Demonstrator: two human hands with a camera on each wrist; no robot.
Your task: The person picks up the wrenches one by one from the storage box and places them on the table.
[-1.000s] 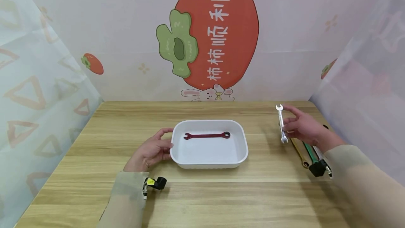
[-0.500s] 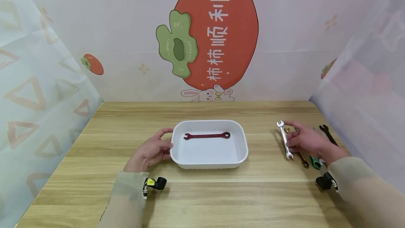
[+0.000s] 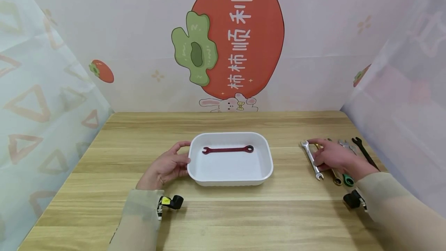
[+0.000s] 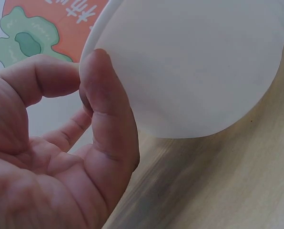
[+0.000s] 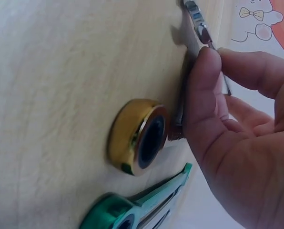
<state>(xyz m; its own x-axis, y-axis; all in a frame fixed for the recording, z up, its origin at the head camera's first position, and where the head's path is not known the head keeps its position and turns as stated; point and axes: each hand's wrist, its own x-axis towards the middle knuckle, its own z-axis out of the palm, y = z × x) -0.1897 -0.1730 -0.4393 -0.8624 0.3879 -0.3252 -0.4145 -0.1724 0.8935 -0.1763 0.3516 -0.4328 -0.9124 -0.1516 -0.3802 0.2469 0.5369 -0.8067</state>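
My left hand (image 3: 167,169) grips the left rim of a white plastic tray (image 3: 226,181), its thumb against the wall in the left wrist view. Inside the tray lies a dark red combination wrench (image 3: 228,149). At the right of the table, my right hand (image 3: 336,159) pinches a silver wrench (image 3: 311,160) between thumb and fingers, low over the wood; contact with the table cannot be told. Beside and partly beneath that hand are a gold wrench (image 5: 135,136) and a green wrench (image 5: 106,212).
A black wrench (image 3: 365,152) lies by the table's right edge, with another silver wrench (image 3: 348,146) beside it, partly hidden by my right hand. A printed cloth backdrop (image 3: 139,49) rises behind the wooden table (image 3: 244,216), and cloth sides flank it.
My right hand has come down toward the table with the silver wrench, which has ended slightly farther left. More of the wrenches at the right show. My left hand and the tray stay put.
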